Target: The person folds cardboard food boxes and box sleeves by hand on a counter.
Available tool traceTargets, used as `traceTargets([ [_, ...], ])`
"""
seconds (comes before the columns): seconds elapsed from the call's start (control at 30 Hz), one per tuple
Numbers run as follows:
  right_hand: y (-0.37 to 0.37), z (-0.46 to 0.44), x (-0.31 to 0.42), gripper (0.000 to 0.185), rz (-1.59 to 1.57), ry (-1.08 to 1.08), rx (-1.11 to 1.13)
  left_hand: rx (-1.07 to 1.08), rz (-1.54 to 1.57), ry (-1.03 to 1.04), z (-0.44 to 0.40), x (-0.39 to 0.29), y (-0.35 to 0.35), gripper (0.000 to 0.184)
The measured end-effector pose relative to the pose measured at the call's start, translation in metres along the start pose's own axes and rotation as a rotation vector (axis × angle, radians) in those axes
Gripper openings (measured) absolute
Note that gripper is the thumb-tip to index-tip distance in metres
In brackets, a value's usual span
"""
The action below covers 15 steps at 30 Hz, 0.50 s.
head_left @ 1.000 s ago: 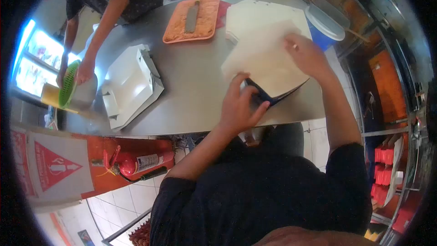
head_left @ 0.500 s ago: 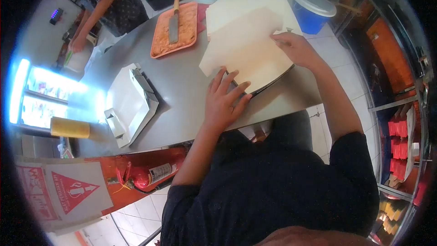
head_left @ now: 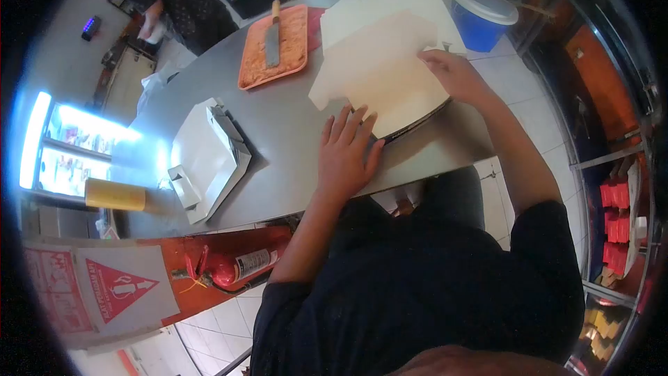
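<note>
An unfolded pizza box (head_left: 424,3) lies flat on the metal table, with a thin pale paper sheet (head_left: 372,56) spread over its inside. My left hand (head_left: 346,153) rests at the box's near left corner, fingers stretched and slightly apart, touching the edge of the paper and box. At the right edge of the paper is my right hand (head_left: 459,78), its fingers and thumb bent together on the sheet's rim. Beyond the left hand, an orange tray (head_left: 292,45) holds a flat orange-brown food layer, and a knife (head_left: 272,42) lies across it.
Folded white boxes (head_left: 205,157) lie on the metal table (head_left: 282,146) to the left, near a yellow roll (head_left: 115,195). Below the table's edge hangs a fire extinguisher (head_left: 236,266). A blue bucket (head_left: 480,24) stands at the far right. Another person (head_left: 177,7) stands behind the table.
My left hand's fingers have drawn closer together and lie flatter on the box edge. The right hand stays at the paper's edge. The other person's arms have moved up from the pale item at the left.
</note>
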State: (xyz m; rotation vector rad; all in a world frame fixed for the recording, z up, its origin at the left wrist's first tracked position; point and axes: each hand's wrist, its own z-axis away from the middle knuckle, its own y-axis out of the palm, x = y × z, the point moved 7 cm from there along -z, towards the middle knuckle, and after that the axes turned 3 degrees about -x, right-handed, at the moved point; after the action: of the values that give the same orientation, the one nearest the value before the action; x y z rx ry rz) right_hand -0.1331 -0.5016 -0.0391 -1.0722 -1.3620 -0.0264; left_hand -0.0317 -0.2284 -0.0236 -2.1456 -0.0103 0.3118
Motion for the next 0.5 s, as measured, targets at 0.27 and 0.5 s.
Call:
traceTargets([
  [0.27, 0.027, 0.026, 0.05, 0.041, -0.006, -0.009, 0.111, -0.16, -0.288, -0.378, 0.05, 0.106, -0.095, 0.065],
  [0.5, -0.004, 0.038, 0.145, 0.035, 0.111, -0.248, 0.321, 0.004, -0.454, -0.635, 0.14, 0.216, -0.139, 0.051],
])
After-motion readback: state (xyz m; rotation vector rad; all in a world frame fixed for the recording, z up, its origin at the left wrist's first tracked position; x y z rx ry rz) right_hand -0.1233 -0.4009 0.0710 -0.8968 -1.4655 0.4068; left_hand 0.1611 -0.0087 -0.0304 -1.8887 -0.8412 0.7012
